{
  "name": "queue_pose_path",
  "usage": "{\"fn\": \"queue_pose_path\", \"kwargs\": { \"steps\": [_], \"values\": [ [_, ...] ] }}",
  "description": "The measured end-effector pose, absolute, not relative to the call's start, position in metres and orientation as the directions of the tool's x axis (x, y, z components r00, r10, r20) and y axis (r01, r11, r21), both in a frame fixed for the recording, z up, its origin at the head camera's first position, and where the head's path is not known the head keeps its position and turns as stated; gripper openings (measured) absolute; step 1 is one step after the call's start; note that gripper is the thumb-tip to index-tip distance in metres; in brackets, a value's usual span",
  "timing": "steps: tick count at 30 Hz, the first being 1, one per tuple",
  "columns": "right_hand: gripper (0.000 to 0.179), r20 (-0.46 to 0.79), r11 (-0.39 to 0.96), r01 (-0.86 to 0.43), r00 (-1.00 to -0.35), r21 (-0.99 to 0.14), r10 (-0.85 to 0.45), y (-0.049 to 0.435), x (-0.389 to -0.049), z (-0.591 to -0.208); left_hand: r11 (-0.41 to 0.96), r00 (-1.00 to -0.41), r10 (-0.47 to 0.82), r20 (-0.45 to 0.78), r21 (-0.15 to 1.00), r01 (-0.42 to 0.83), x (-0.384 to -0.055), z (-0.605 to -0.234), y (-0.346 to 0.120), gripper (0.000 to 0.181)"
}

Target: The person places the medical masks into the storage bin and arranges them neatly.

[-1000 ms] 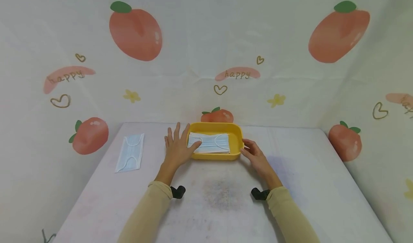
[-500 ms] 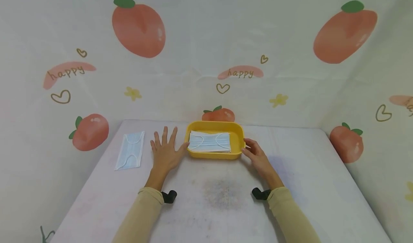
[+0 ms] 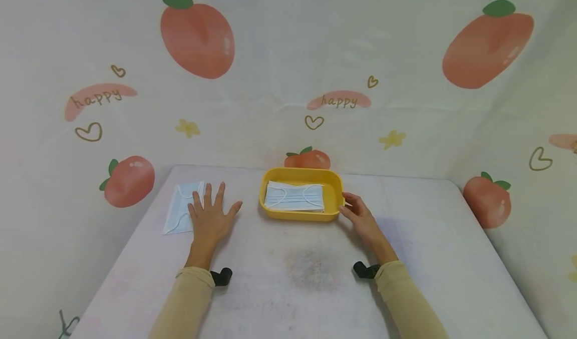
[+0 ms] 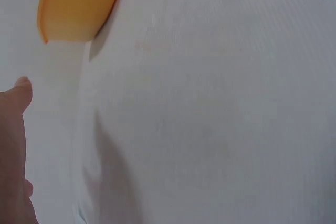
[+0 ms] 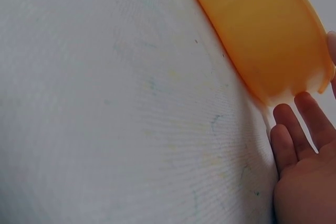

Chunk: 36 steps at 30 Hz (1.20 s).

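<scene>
My left hand spreads its fingers at the right edge of a single light-blue face mask, covering part of it; whether it touches the mask cannot be told. A yellow tray stands near the back of the table, with a stack of blue face masks lying inside, toward its left. Against the tray's right end rests my right hand, its fingertips on the outer wall. The right wrist view shows these fingers nearly straight, touching the tray's side. In the left wrist view only the thumb side of the left hand shows.
A white cloth covers the table, which has a greyish stain near the middle. Behind it hangs a white backdrop printed with red fruit, hearts and yellow flowers. Each wrist carries a small black mount.
My left hand has left the tray and moved left to the single mask, fingers spread. The right hand stays at the tray's right end. The view has shifted slightly.
</scene>
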State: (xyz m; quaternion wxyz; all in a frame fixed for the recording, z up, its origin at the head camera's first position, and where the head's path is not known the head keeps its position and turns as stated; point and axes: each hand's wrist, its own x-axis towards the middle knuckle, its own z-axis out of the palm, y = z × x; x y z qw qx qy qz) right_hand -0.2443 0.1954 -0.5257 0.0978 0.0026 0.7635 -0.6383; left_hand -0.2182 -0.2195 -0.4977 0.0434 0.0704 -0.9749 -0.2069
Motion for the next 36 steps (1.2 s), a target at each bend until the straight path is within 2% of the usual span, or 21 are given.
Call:
{"fn": "queue_pose_path", "kwargs": {
  "steps": [13,19,36],
  "values": [
    [0.057,-0.118,0.149,0.096,-0.983,-0.984,-0.142,0.197,-0.244,-0.525,0.878,-0.953,-0.297,0.067,0.413,-0.244,-0.201,-0.501,-0.259,0.08],
    [0.057,-0.111,0.149,0.089,-0.983,-0.985,-0.145,0.196,-0.244,-0.526,0.845,-0.933,-0.359,0.011,0.428,-0.32,-0.195,-0.5,-0.273,0.078],
    [0.057,-0.143,0.185,0.118,-0.981,-0.976,-0.132,0.196,-0.244,-0.527,0.767,-0.896,-0.441,-0.053,0.497,-0.406,-0.186,-0.505,-0.282,0.081]
  ]
}}
